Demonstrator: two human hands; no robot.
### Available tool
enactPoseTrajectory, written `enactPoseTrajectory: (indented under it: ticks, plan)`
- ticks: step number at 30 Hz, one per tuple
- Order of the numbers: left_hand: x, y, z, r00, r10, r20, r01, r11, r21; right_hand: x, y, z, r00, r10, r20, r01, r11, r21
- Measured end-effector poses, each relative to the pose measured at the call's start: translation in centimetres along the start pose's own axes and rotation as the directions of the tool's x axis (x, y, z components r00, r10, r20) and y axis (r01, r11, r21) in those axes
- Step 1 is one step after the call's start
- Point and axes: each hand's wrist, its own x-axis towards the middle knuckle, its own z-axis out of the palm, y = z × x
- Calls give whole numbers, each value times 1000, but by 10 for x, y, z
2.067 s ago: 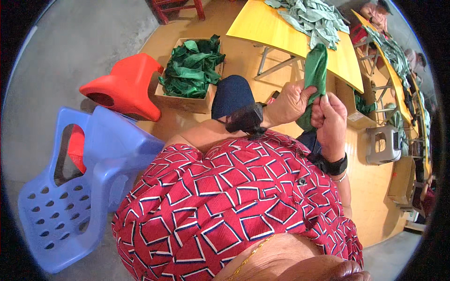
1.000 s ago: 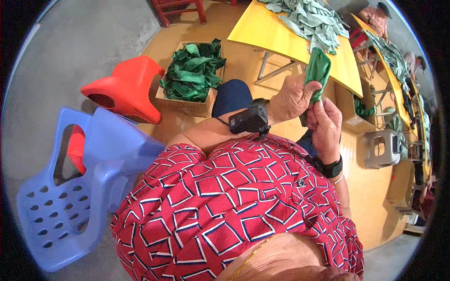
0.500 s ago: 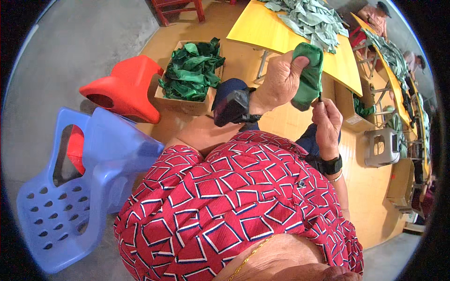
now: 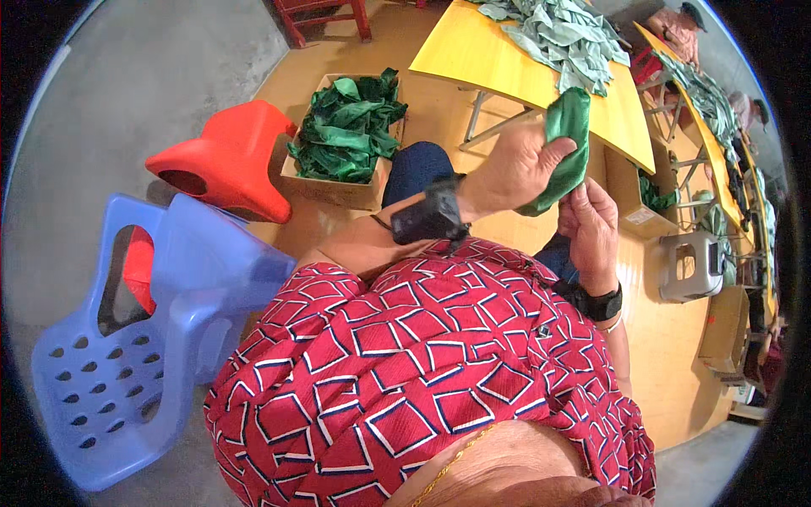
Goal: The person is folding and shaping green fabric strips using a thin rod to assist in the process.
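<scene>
A dark green, shiny cloth piece (image 4: 568, 142), long and narrow, is held up in front of me. My left hand (image 4: 517, 167) is closed around its left side, thumb pressed flat on the cloth. Just below, my right hand (image 4: 591, 221) is pinched closed against the cloth's lower right edge. Whatever lies between its fingertips is too small and hidden to make out. A cardboard box (image 4: 334, 193) heaped with similar green cloth pieces (image 4: 351, 131) stands on the floor beyond my left forearm.
A yellow table (image 4: 460, 52) with a pile of pale green cloth (image 4: 562, 38) stands ahead. Left are a red plastic stool (image 4: 228, 156) and a blue plastic chair (image 4: 110, 372). Right are another box (image 4: 642, 211) and a grey stool (image 4: 688, 266). People sit at far tables.
The cloth has tilted and looks narrower, its lower end swung left. My left wrist has turned and dropped slightly. The thin dark thing at my right fingertips no longer shows.
</scene>
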Motion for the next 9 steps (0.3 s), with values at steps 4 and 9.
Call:
enactPoseTrajectory:
  ticks: [4,9]
  plan:
    - [12,10,-11,985,-118,-126,78,956,-284,-3,0,-6,1000,2,29,2,990,-140]
    - [14,10,-28,999,-12,-47,18,993,114,-6,-2,-5,999,-17,38,27,958,-287]
